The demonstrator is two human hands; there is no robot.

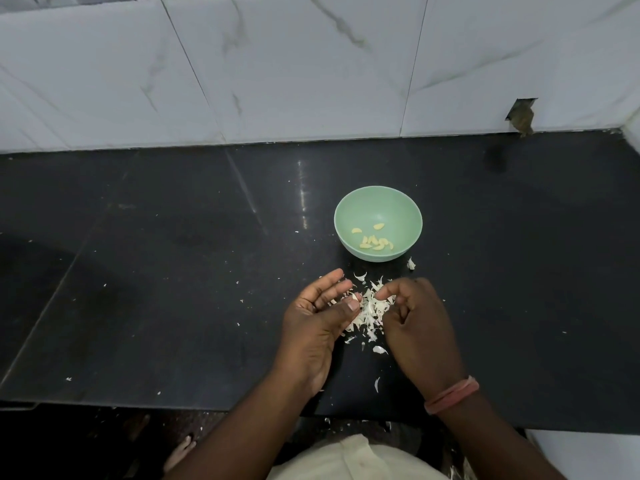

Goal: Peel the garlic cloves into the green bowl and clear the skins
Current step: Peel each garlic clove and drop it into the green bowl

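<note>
A: Status? Where's the garlic?

B: Peeled cloves [375, 241] sit in the green bowl [346, 216], on the black counter [173, 271] just beyond the hands. Skins [369, 311] heaped between the hands, bits scattered round about.

A: Hands?

B: Left hand [317, 318] palm up and tilted in, fingers nearly straight. Thumb [348, 308] pins a small pale piece [355, 297] against them. Clove or skin, can't tell. Right hand [417, 318] knuckles up, fingers curled, forefinger tip [381, 294] down at the heap. Can't tell if it has hold of anything.

A: How will the skins handle?

B: My guess: papery, near weightless, will flutter and cling to skin. Pinching flakes is slow. Better to rake them in with both cupped hands, then lift the lot from below.

A: Cloves?

B: Firm, probably a bit tacky. Pinch across the belly.
</note>
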